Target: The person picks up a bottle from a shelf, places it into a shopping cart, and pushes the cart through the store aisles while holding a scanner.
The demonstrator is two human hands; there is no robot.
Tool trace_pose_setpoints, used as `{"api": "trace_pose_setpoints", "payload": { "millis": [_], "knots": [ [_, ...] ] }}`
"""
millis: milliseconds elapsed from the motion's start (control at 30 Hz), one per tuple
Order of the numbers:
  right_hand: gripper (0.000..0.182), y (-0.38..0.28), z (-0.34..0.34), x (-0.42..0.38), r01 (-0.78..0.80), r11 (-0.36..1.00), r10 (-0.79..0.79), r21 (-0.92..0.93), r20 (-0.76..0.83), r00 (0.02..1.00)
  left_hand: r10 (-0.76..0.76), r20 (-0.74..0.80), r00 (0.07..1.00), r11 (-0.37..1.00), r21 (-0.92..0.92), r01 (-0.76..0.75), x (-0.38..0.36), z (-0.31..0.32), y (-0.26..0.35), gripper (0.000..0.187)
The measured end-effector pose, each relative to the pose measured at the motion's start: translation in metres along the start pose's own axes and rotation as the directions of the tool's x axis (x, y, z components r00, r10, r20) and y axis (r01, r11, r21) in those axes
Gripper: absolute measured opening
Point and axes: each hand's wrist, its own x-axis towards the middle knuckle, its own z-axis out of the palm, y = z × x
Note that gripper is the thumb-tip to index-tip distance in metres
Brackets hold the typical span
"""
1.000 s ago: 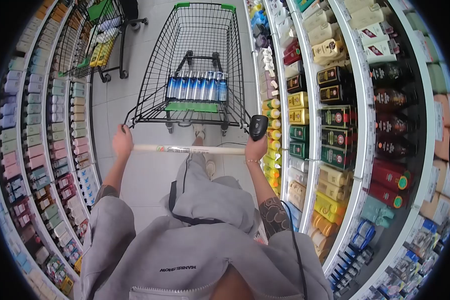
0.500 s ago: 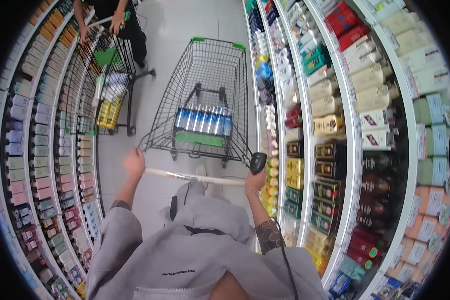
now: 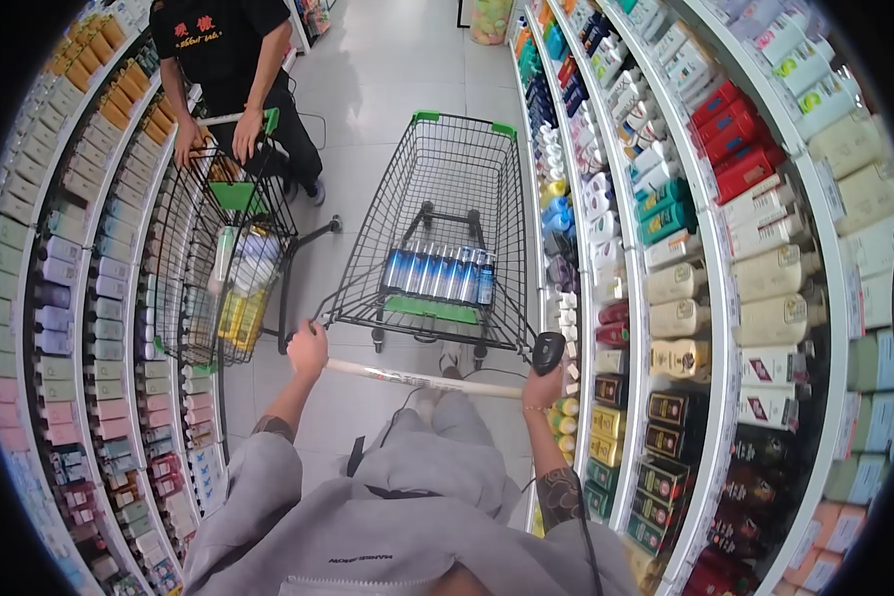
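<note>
My left hand (image 3: 308,350) is wrapped around the left end of a pale shopping cart handle (image 3: 427,381). At the other end, my right hand (image 3: 541,386) is closed on the same bar. A black rounded device (image 3: 548,352) sticks up right at the fingers of that hand. Beyond the handle stands the wire shopping cart (image 3: 457,164), with green corner pieces. Several blue and silver cans (image 3: 437,273) are lined up upright in a row at its near end, just past a green panel (image 3: 431,309).
On the left, a person (image 3: 233,60) in dark clothes holds a second cart (image 3: 174,258) containing yellow and white packages. Shelves of bottles and boxes line the left (image 3: 60,288) and right (image 3: 666,328) sides. The tiled floor (image 3: 368,70) runs ahead between them.
The view has tilted up, showing more aisle and the other person's torso. My cart, both hands and the second cart appear lower and further right. Both hands stay on the handle.
</note>
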Motion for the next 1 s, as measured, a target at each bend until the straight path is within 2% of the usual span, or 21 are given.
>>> {"api": "trace_pose_setpoints", "payload": {
  "millis": [100,133,367,533,633,833,900,1000],
  "knots": [
    [0.041,-0.034,0.003,0.031,-0.006,0.998,0.005,0.068,0.019,1.0,-0.015,0.015,1.0,1.0,-0.02,0.015,0.03,0.001,0.019,0.033],
    [0.031,-0.046,0.007,0.042,-0.062,0.994,0.061,0.09,0.01,0.998,-0.016,0.032,0.999,1.0,-0.013,0.016,0.04,0.001,0.027,0.033],
    [0.032,-0.086,0.056,0.123,-0.057,0.987,0.049,0.153,0.052,0.997,-0.058,-0.004,0.998,0.998,-0.005,0.058,0.108,0.01,0.072,0.033],
    [0.035,-0.126,0.084,0.17,-0.061,0.99,0.051,0.125,0.084,0.995,-0.105,0.034,0.994,0.994,0.031,0.104,0.159,0.009,0.101,0.035],
    [0.043,-0.147,0.101,0.197,-0.077,0.993,0.062,0.092,0.158,0.985,-0.105,0.001,0.994,0.994,0.015,0.105,0.19,0.016,0.113,0.034],
    [0.045,-0.189,0.138,0.246,-0.077,0.995,0.062,0.068,0.197,0.978,-0.137,-0.037,0.99,0.99,0.034,0.138,0.251,0.012,0.148,0.032],
    [0.045,-0.205,0.149,0.26,-0.039,0.997,0.026,0.07,0.184,0.983,-0.147,-0.042,0.988,0.988,0.033,0.148,0.271,0.007,0.163,0.032],
    [0.03,-0.231,0.165,0.284,0.051,0.982,-0.057,0.181,0.031,0.998,-0.144,-0.045,0.989,0.989,0.019,0.145,0.301,0.007,0.175,0.032]
  ]
}}
